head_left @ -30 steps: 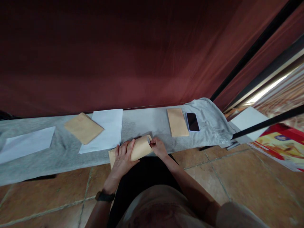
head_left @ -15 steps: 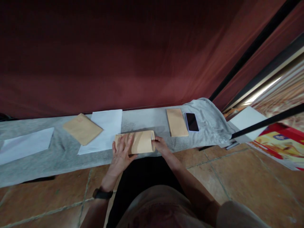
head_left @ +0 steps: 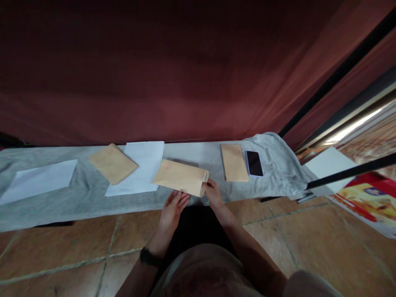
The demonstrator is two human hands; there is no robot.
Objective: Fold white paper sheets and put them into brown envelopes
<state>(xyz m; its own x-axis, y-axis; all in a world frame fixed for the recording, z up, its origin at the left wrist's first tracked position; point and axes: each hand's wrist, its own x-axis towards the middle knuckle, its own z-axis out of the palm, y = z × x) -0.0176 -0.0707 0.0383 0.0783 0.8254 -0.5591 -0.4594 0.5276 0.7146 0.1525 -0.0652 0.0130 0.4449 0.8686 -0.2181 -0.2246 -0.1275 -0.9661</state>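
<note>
The right grip [head_left: 213,194] holds a brown envelope [head_left: 181,177], the left grip [head_left: 172,208] touching its lower edge.

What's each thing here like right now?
Middle envelope: held, can't tell if sealed
Left hand: holding its near edge
Right hand: holding its right end
Right envelope: lying flat
Left envelope: lying flat
Paper beneath it: partly covered
Far-left paper: flat, uncovered
Phone: face up, screen dark
Cloth: rumpled at right

Envelopes [head_left: 235,163], paper [head_left: 149,163], phone [head_left: 254,163] on grey cloth [head_left: 202,152]
</note>
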